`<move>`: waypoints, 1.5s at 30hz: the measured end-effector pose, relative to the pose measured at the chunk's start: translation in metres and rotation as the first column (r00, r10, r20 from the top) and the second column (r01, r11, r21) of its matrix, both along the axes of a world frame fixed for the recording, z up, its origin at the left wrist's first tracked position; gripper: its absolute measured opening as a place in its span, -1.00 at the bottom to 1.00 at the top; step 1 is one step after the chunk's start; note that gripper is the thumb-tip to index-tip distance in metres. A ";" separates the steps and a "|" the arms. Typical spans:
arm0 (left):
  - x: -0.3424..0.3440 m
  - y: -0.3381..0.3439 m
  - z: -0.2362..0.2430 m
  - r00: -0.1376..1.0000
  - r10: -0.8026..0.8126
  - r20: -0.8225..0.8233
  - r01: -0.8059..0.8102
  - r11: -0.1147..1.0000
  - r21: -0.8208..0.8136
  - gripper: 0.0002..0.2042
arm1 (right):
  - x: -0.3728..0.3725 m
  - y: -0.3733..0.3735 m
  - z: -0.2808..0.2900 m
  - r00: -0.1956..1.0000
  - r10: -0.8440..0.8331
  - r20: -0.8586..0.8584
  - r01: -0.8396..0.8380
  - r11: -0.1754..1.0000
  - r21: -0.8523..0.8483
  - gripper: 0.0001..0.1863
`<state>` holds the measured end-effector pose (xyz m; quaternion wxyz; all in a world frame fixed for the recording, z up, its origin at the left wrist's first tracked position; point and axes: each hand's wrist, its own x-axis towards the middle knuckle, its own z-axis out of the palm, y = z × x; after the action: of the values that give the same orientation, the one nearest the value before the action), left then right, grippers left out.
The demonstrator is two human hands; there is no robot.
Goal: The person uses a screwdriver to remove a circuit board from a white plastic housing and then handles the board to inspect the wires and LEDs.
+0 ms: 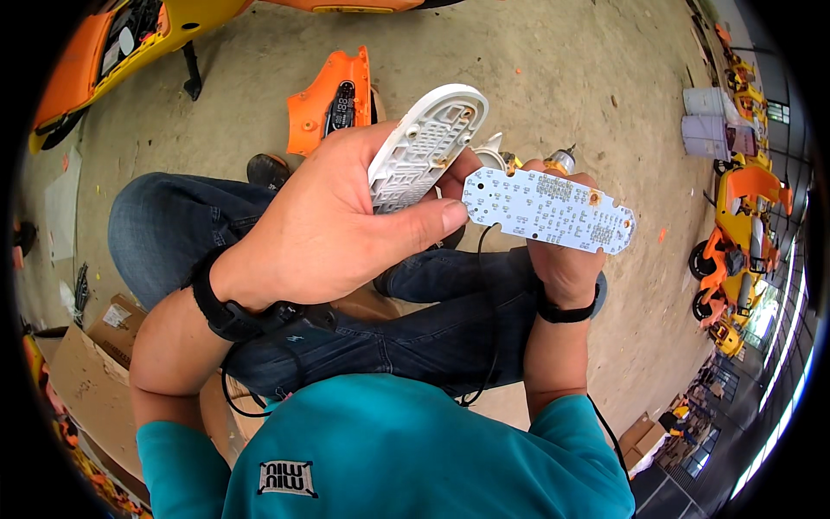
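Note:
My left hand (320,216) grips a white plastic housing (424,143) with a ribbed, gridded inside, held tilted, its rounded end upward. My left thumb reaches to the left end of a long white circuit board (536,208) dotted with small components. Behind that board, my right hand (562,268) is closed, holding it from underneath; its fingertips are mostly hidden. A silver-tipped object (562,160), partly covered, sticks up behind the board beside another white curved part (491,159). A thin black cable (487,285) hangs down below them.
An orange panel with a display (311,112) lies on the concrete floor (484,52) ahead. A yellow-orange scooter body (104,52) stands upper left; several scooters (735,242) line the right, near pale bins (705,125). Cardboard (95,389) lies beside me at left.

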<state>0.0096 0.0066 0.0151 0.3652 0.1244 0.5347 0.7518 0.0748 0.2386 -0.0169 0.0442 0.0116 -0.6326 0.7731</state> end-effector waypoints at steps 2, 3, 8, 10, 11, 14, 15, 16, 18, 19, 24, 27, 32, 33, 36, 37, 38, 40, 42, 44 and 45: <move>0.000 0.001 0.000 1.000 0.004 0.009 -0.004 1.000 -0.003 -0.70 | 0.000 -0.003 0.001 1.000 -0.014 -0.012 0.014 1.000 -0.007 -0.86; 0.000 0.001 0.000 1.000 -0.004 0.017 0.004 1.000 0.008 -0.70 | 0.001 -0.004 0.002 1.000 -0.021 -0.012 0.021 1.000 -0.012 -0.87; 0.000 0.003 -0.005 1.000 -0.020 0.005 0.020 0.999 0.049 -0.69 | -0.002 -0.002 -0.004 0.962 0.149 -0.229 -0.194 0.962 -0.191 -0.86; -0.002 0.003 -0.007 1.000 -0.020 -0.004 0.020 1.000 0.023 -0.70 | -0.001 0.003 0.000 0.988 0.124 -0.091 -0.141 0.966 -0.218 -0.81; -0.004 0.003 -0.007 1.000 -0.022 -0.012 0.022 1.000 0.015 -0.70 | -0.001 0.004 -0.002 0.992 0.097 -0.083 -0.114 0.962 -0.246 -0.79; -0.003 0.003 -0.005 0.997 0.071 -0.006 -0.071 0.995 -0.065 -0.77 | 0.004 0.006 0.000 1.000 -0.009 -0.018 0.004 0.961 -0.275 -0.81; -0.003 0.004 -0.004 0.996 0.093 -0.004 -0.093 0.992 -0.087 -0.77 | 0.005 0.003 -0.001 0.999 -0.037 0.005 0.037 0.958 -0.285 -0.81; 0.001 0.005 0.001 0.987 0.157 -0.022 -0.159 0.978 -0.136 -0.79 | 0.006 0.001 -0.002 0.998 -0.063 0.025 0.068 0.954 -0.292 -0.82; 0.000 0.005 -0.002 0.853 0.109 -0.511 -0.211 0.967 -0.146 -0.79 | 0.000 0.006 0.003 1.000 0.030 -0.007 -0.031 0.970 -0.242 -0.83; 0.000 0.005 -0.002 0.700 0.069 -0.710 -0.245 0.958 -0.148 -0.78 | -0.001 0.005 0.004 0.999 0.042 0.003 -0.041 0.982 -0.187 -0.81; 0.017 0.016 0.012 0.289 0.021 -0.957 -0.233 0.971 -0.049 -0.58 | -0.006 0.010 0.007 0.981 0.189 -0.043 -0.194 0.967 -0.166 -0.76; 0.021 0.018 0.018 0.281 -0.030 -0.959 -0.218 0.971 -0.094 -0.52 | -0.006 0.008 0.007 0.975 0.215 -0.060 -0.223 0.958 -0.181 -0.78; 0.016 0.023 0.011 0.325 -0.099 -0.940 -0.160 0.974 -0.158 -0.44 | -0.004 0.009 0.000 0.973 0.201 -0.116 -0.216 0.966 -0.139 -0.84; 0.016 0.022 0.012 0.311 -0.071 -0.948 -0.187 0.973 -0.134 -0.43 | -0.005 0.007 0.002 0.977 0.193 -0.091 -0.206 0.964 -0.165 -0.85; 0.017 0.021 0.010 0.288 -0.075 -0.955 -0.210 0.968 -0.139 -0.43 | -0.006 0.007 0.002 0.975 0.202 -0.096 -0.213 0.968 -0.132 -0.85; 0.015 0.022 0.007 0.299 -0.089 -0.950 -0.198 0.968 -0.153 -0.44 | -0.006 0.007 0.002 0.977 0.195 -0.085 -0.206 0.969 -0.136 -0.85; 0.014 0.023 0.005 0.311 -0.104 -0.945 -0.185 0.968 -0.167 -0.44 | -0.006 0.008 0.002 0.979 0.189 -0.074 -0.198 0.970 -0.140 -0.85; 0.014 0.021 0.008 0.316 -0.103 -0.943 -0.185 0.968 -0.168 -0.44 | -0.006 0.009 0.001 0.980 0.183 -0.082 -0.193 0.971 -0.143 -0.84; 0.014 0.020 0.010 0.307 -0.092 -0.947 -0.188 0.970 -0.155 -0.44 | -0.006 0.009 -0.002 0.976 0.190 -0.109 -0.204 0.969 -0.142 -0.84; 0.014 0.020 0.008 0.287 -0.064 -0.956 -0.189 0.974 -0.123 -0.44 | -0.007 0.009 0.001 0.972 0.206 -0.116 -0.221 0.965 -0.137 -0.83; 0.015 0.020 0.008 0.287 -0.058 -0.956 -0.198 0.973 -0.118 -0.44 | -0.008 0.008 0.001 0.970 0.212 -0.118 -0.228 0.963 -0.143 -0.83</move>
<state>0.0243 0.0271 0.0228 -0.0480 0.4838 0.7289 0.4820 0.0671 0.2469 -0.0158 -0.0090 0.1178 -0.5622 0.8185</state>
